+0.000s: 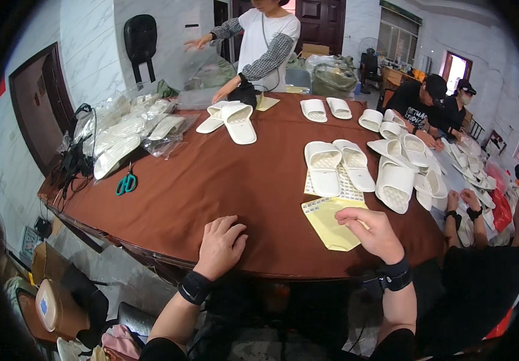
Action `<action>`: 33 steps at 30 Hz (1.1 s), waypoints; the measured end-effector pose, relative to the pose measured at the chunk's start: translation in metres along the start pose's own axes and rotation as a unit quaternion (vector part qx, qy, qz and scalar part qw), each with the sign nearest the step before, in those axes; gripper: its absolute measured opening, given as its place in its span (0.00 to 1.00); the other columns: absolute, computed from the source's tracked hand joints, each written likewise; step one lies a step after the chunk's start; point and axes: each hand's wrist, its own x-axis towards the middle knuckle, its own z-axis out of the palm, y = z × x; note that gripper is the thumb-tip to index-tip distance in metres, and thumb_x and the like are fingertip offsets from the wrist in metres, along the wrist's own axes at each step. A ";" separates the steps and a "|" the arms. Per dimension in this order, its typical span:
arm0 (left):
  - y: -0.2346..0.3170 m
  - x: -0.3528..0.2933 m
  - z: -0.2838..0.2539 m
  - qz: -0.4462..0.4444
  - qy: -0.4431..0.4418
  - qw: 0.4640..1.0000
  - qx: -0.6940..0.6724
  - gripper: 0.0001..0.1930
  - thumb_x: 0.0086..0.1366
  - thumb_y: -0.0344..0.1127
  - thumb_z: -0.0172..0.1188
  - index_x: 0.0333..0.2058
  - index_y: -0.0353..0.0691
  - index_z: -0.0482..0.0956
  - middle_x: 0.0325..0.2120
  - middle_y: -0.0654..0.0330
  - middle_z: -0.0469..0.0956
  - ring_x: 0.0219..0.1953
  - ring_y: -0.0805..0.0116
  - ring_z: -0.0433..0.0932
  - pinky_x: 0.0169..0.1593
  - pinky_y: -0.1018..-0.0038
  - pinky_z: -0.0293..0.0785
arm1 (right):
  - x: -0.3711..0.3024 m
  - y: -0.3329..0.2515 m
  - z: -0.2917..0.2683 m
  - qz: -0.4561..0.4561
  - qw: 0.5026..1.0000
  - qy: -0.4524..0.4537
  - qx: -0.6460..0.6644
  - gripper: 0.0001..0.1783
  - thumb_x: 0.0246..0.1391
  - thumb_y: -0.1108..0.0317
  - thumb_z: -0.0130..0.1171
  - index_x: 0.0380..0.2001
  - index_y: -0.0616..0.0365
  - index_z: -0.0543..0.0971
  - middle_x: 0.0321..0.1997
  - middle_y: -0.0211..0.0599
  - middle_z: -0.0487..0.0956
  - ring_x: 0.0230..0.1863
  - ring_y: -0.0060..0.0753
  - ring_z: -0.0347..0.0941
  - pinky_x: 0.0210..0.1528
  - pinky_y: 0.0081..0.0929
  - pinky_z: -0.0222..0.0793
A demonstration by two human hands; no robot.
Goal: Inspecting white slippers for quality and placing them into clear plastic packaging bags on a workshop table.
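Note:
My left hand (222, 245) rests on the brown tablecloth near the front edge, fingers loosely bent and nothing in it. Over a yellow sticker sheet (325, 224) with small labels along its top, my right hand (375, 232) has its thumb and fingertips drawn together; whatever they hold, if anything, is too small to make out. Just beyond lies a pair of white slippers (324, 167), partly on a second label sheet (351, 190) covered in rows of small stickers. To the right of these, more white slippers (394, 185) are heaped together.
Teal-handled scissors (126, 183) lie at the left, near bagged slippers (121, 129). Another pair of slippers (239, 123) sits at the far side, before a standing person (268, 51) handling clear plastic. Co-workers (419, 108) sit along the right side.

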 end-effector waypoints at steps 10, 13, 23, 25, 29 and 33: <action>-0.006 -0.001 -0.005 0.018 -0.046 0.999 -0.012 0.15 0.57 0.34 0.64 0.43 0.40 0.79 0.50 0.51 0.75 0.54 0.50 0.72 0.56 0.58 0.67 | 0.029 -0.053 -0.035 -0.072 0.994 0.011 -0.087 0.11 0.56 0.78 0.57 0.43 0.66 0.80 0.35 0.44 0.83 0.37 0.34 0.82 0.41 0.25 0.75; -0.008 -0.001 -0.010 0.023 -0.084 0.996 -0.008 0.18 0.58 0.35 0.64 0.47 0.40 0.78 0.54 0.50 0.73 0.57 0.49 0.70 0.58 0.58 0.65 | 0.038 -0.067 -0.050 -0.062 0.993 0.022 -0.098 0.12 0.54 0.79 0.56 0.42 0.67 0.80 0.35 0.43 0.83 0.36 0.32 0.81 0.41 0.24 0.74; -0.016 0.015 -0.047 0.063 -0.212 0.975 -0.032 0.20 0.62 0.40 0.61 0.52 0.39 0.75 0.56 0.48 0.70 0.59 0.48 0.68 0.58 0.57 0.66 | 0.064 -0.090 -0.086 -0.137 0.985 0.081 -0.065 0.11 0.58 0.74 0.49 0.38 0.67 0.79 0.32 0.42 0.81 0.32 0.32 0.78 0.39 0.24 0.72; -0.020 0.026 -0.056 0.068 -0.242 0.965 -0.072 0.18 0.62 0.40 0.60 0.49 0.39 0.76 0.50 0.52 0.74 0.53 0.53 0.73 0.55 0.61 0.68 | 0.071 -0.082 -0.098 -0.199 0.977 0.079 0.011 0.11 0.64 0.67 0.48 0.40 0.64 0.75 0.29 0.38 0.78 0.29 0.30 0.75 0.35 0.26 0.71; -0.035 0.054 -0.076 0.059 -0.261 0.960 -0.076 0.20 0.63 0.40 0.61 0.52 0.38 0.75 0.50 0.48 0.76 0.51 0.51 0.74 0.55 0.60 0.68 | 0.075 -0.067 -0.119 -0.288 0.951 0.082 0.069 0.18 0.66 0.57 0.50 0.48 0.60 0.66 0.35 0.40 0.74 0.35 0.33 0.73 0.33 0.26 0.71; -0.072 0.088 -0.090 0.049 -0.247 0.964 -0.086 0.18 0.63 0.38 0.60 0.48 0.34 0.75 0.45 0.47 0.77 0.47 0.48 0.76 0.51 0.59 0.72 | 0.073 -0.066 -0.108 -0.364 0.916 0.055 0.157 0.17 0.65 0.58 0.49 0.48 0.59 0.69 0.33 0.40 0.76 0.31 0.33 0.74 0.32 0.27 0.70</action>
